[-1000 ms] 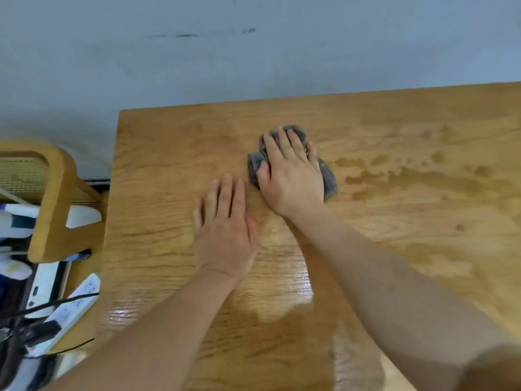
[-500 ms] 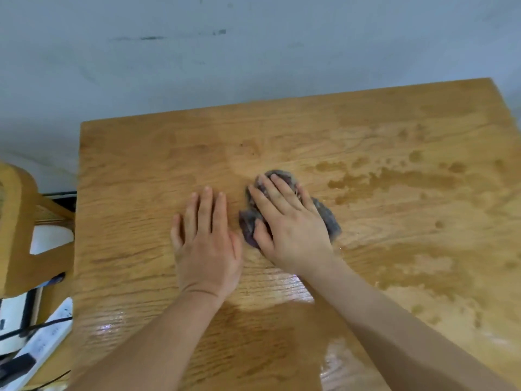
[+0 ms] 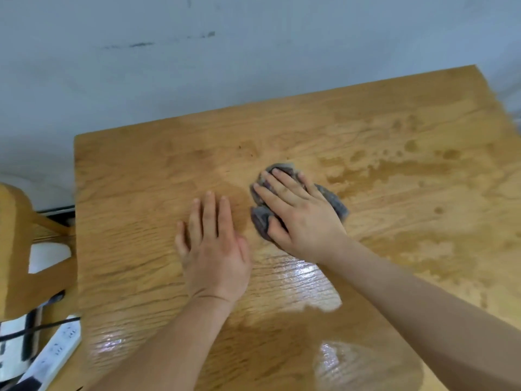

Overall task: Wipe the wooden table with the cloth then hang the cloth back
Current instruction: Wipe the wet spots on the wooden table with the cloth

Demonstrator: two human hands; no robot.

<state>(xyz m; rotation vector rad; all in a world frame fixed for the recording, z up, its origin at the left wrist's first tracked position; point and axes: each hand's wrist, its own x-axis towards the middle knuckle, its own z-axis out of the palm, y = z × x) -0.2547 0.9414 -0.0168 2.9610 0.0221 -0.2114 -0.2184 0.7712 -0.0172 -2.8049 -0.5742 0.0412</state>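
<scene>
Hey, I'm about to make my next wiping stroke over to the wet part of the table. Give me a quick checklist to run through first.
1. Is the cloth under the right hand? Ok, spread fingers press it onto the table.
2. Is the left hand out of the stroke's way? Ok, it lies flat to the left of the cloth, apart from it.
3. Are the wet marks gone? Not ok, blotches show to the right of the cloth.
4. Is the power strip away from the water? Ok, it lies off the tabletop, past the left edge.
5. Is there a place to hang the cloth? Cannot tell, no hook or rail is in view.
</scene>
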